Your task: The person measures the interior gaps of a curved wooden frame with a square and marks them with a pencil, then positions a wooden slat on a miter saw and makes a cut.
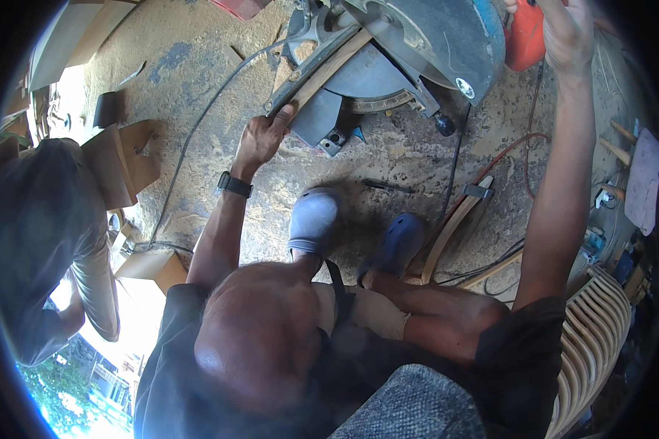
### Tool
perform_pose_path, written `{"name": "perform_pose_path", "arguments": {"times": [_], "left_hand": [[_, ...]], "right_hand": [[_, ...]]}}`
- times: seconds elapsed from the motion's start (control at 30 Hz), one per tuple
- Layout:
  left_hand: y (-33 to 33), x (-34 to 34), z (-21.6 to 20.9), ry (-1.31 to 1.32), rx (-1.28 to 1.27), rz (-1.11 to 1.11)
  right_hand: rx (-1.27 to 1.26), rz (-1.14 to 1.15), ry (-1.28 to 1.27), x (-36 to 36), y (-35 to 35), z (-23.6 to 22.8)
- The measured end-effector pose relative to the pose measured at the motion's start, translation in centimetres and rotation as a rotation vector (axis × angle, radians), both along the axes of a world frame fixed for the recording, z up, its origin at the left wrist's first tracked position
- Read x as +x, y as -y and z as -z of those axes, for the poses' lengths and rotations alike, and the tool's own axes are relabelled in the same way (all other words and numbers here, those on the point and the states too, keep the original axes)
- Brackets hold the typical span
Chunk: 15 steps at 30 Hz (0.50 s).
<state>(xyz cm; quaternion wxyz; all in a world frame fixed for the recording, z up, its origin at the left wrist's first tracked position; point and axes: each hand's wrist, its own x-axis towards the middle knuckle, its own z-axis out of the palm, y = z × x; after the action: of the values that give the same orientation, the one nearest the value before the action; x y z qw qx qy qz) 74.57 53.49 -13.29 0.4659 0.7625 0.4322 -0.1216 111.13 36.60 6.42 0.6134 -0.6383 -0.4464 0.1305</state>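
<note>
A miter saw (447,44) with a large grey blade guard stands on the floor in front of me, at the top of the view. Along its fence (298,76) lies a narrow wooden strip (332,71), running up toward the blade area. My left hand (262,140), with a dark watch on the wrist, grips the strip's near end, thumb on top; its other fingers are partly hidden. At the upper right my right hand (570,36) is closed around the saw's red handle (526,38), partly cut off by the picture's edge. The blade itself is hidden.
A curved wooden piece (447,238) and a dark slim tool (388,186) lie near my shoes. Cables (190,139) cross the dusty floor. Curved slats (593,351) are stacked at my right. Another person (44,234) sits at the left beside wooden boards (121,164).
</note>
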Motion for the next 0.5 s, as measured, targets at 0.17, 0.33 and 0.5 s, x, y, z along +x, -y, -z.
{"name": "perform_pose_path", "arguments": {"times": [0.17,0.33,0.5], "left_hand": [[0.13,0.2,-0.33,0.026,0.009,0.023],[0.15,0.17,-0.44,0.019,-0.014,0.014],[0.06,0.05,0.1,0.043,-0.016,0.009]], "right_hand": [[-0.002,0.006,0.0,0.06,0.09,0.16],[0.008,-0.001,0.017,-0.15,0.11,0.42],[0.011,-0.03,0.016,0.12,0.51,0.45]]}}
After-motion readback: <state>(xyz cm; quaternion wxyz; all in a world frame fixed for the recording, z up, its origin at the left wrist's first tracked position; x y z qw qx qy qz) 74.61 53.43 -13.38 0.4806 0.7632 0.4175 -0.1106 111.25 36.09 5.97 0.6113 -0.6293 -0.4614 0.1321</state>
